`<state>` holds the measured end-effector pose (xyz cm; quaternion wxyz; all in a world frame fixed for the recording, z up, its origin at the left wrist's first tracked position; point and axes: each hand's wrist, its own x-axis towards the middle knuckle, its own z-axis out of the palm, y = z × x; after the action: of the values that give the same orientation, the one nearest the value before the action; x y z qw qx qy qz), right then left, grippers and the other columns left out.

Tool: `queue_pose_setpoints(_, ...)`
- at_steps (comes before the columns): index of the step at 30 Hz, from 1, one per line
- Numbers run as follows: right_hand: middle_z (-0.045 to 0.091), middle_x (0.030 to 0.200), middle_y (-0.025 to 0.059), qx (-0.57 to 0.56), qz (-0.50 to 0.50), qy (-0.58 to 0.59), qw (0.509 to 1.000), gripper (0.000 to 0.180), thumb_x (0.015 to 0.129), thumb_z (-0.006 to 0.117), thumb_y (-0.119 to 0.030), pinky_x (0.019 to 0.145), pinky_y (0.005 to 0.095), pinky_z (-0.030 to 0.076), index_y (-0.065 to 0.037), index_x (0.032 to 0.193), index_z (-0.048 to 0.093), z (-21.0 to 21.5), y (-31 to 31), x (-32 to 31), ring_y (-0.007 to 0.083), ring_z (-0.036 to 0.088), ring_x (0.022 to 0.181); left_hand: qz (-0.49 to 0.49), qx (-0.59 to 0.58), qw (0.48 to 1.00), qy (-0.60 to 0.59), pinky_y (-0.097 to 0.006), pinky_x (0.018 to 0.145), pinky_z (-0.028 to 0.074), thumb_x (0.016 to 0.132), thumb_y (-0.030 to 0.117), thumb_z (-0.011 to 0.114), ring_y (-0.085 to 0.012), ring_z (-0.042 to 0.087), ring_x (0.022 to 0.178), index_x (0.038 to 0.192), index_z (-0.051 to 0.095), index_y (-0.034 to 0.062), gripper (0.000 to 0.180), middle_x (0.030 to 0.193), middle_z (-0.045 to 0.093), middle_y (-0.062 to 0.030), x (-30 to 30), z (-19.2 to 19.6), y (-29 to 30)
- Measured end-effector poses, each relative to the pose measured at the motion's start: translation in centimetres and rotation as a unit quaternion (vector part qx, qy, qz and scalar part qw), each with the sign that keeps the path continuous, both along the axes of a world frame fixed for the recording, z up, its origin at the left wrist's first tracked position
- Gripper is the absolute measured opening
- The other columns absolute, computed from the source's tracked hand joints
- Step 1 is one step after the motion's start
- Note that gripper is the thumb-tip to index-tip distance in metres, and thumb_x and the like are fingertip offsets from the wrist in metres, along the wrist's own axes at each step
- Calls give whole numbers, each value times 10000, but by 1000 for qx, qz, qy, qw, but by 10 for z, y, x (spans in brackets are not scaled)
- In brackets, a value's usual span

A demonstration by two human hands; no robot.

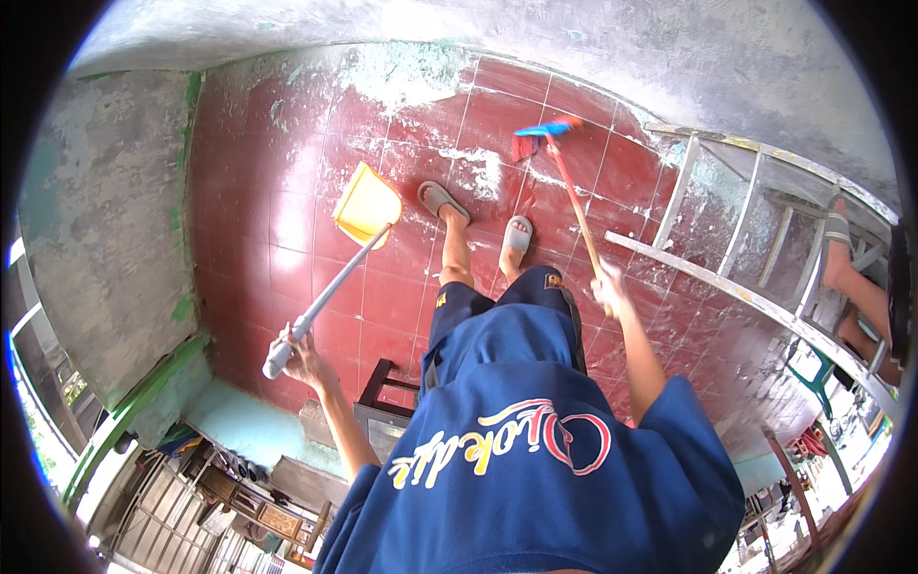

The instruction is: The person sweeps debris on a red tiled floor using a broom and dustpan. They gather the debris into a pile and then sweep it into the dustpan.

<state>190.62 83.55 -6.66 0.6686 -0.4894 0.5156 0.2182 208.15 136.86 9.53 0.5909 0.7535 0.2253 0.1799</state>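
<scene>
My left hand (304, 364) is closed around the grey handle of a long-handled dustpan. The dustpan's yellow pan (369, 206) is at the floor, left of my feet. In my right hand (610, 287) is the wooden end of a broom handle (574, 196), orange-red toward its head. The broom head (545, 134), blue with red bristles, is ahead and to the right of my feet, slightly blurred. White flakes and dust (475, 172) are scattered over the red tiled floor (382, 277) between the pan and the broom.
A whitish wooden ladder (755, 215) leans along the right side, with another person's sandalled foot (837, 230) on it. Bare grey walls stand at the left (105, 220) and far side. A dark-framed piece of furniture (387, 402) is close by my left side.
</scene>
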Motion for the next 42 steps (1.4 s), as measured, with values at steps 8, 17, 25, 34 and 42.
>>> queue_pose_setpoints(8,477,590,13,19,138,-141,980,252,980,445,-290,339,250,332,-48,988,519,-100,-42,216,87,421,414,4,2,998,66,-468,854,566,885,278,632,-249,558,1074,1030,451,65,315,1050,545,-84,-69,37,-32)
queue_pose_setpoints(17,401,529,-27,-37,144,-96,984,441,978,447,-220,320,249,292,-146,1405,367,-28,21,105,79,365,363,22,-12,996,89,-450,844,570,893,216,629,-247,555,1104,1053,465,68,273,1082,551,-102,-101,23,5)
queue_pose_setpoints(25,358,562,-74,-142,127,44,981,431,963,421,-128,364,207,278,-109,1394,418,114,101,-192,29,331,410,-42,-45,995,80,-391,869,542,912,129,605,-236,574,1066,1085,461,77,231,1076,551,-64,-75,-31,44)
queue_pose_setpoints(34,346,541,-72,-22,70,102,992,389,986,419,-177,330,213,258,-172,1374,453,111,181,-214,40,313,373,-141,4,988,69,-415,921,519,926,128,581,-224,557,1102,1096,457,77,216,1105,561,-78,-31,-48,110)
queue_pose_setpoints(42,410,552,-20,-14,162,37,986,308,993,419,-234,313,233,289,-84,1255,478,-37,209,-12,65,381,375,-124,21,991,34,-418,942,521,926,177,575,-246,536,1131,1062,427,44,241,1090,560,-75,-37,-28,146)
